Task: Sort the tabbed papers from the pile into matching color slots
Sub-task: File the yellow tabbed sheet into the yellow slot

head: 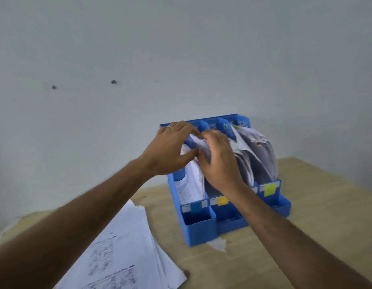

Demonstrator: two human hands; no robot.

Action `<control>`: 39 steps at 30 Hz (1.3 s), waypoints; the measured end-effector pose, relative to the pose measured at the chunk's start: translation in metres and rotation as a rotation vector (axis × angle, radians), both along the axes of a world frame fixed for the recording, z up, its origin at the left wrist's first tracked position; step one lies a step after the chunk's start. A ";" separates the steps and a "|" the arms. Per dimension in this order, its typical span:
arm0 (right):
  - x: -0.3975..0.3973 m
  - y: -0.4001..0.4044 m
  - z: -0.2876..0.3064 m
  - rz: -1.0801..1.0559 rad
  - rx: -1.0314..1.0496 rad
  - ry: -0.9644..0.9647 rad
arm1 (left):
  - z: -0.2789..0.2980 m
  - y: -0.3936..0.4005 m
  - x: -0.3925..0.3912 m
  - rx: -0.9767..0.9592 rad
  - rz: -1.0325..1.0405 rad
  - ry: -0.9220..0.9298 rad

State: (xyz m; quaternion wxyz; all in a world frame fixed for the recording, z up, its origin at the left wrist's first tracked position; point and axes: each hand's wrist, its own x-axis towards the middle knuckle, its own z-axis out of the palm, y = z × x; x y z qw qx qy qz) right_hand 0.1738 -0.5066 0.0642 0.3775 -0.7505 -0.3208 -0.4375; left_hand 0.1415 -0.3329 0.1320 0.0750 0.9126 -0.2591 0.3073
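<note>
1. A pale wall [181, 49] fills the whole upper half of the frame, with two small dark marks [114, 81] at left of centre.
2. A light wooden table [306, 215] runs across the lower part, from the lower left corner up to the right edge.
3. Both bare forearms reach in from the bottom corners and meet just above the middle of the frame.
4. The pile of papers [122, 247] lies fanned out at lower centre-left, printed side up, partly under the left forearm.
5. A blue file organiser [199, 228] stands on the table right of centre, its back near the wall. Its upright slots are packed with curved sheets, and small open trays sit along its front.
6. The left hand [170, 149] is at the leftmost slot, fingers curled over the top of the sheets [191, 184] there, thumb pressed against them. A ring shows on one finger.
7. The right hand [216, 159] is beside it, touching it, fingers bent down over the paper tops of the next slot. The blur keeps me from saying whether it pinches one sheet or just presses.
8. Colour labels mark the slot fronts: a blue tab [195, 207] at left, a yellow tab [222, 200] next, and a yellow-green tab [270, 189] at far right.
</note>
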 end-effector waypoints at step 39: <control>-0.049 0.155 -0.139 0.203 -0.079 0.745 | -0.199 0.232 -0.106 -0.907 0.753 0.454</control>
